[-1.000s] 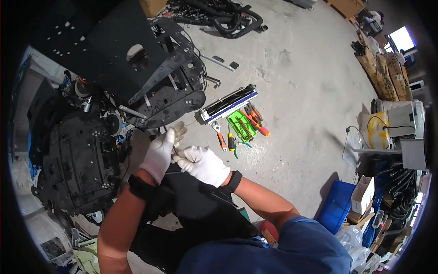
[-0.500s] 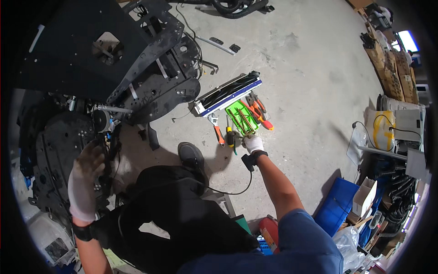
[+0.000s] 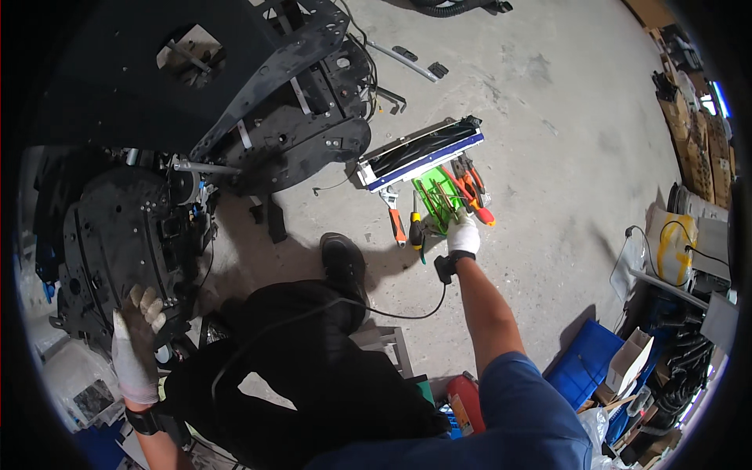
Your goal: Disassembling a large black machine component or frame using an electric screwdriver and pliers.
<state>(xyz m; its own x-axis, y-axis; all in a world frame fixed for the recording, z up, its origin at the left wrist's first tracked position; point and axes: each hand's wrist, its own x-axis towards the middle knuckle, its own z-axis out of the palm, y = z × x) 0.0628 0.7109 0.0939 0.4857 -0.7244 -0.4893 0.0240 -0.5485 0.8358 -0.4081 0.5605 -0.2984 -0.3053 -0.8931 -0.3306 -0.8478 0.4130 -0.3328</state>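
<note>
My right hand (image 3: pixel 464 236), in a white glove, reaches down to the near end of a green tray (image 3: pixel 427 178) on the floor. Its fingers are drawn together over thin brass-coloured rods (image 3: pixel 443 193) lying in the tray; what they grip is hidden. Right of the tray lie pliers with red-orange handles (image 3: pixel 475 196). To its left are an adjustable wrench (image 3: pixel 395 218) with an orange handle and a yellow-and-black screwdriver (image 3: pixel 416 227). My left hand (image 3: pixel 138 341), gloved too, is raised with fingers apart and holds nothing, beside a black metal plate assembly (image 3: pixel 110 243).
A long white-and-blue unit with a black roller (image 3: pixel 423 153) lies just beyond the tray. The large black machine frame (image 3: pixel 298 157) fills the left. Boxes, a blue bin (image 3: pixel 583 364) and cables crowd the right. A red cylinder (image 3: pixel 468 403) stands near my right side.
My view has shifted, so the floor items sit farther right. My left hand has moved lower, its fingers now sharper. My right hand has reached a little farther over the tray.
</note>
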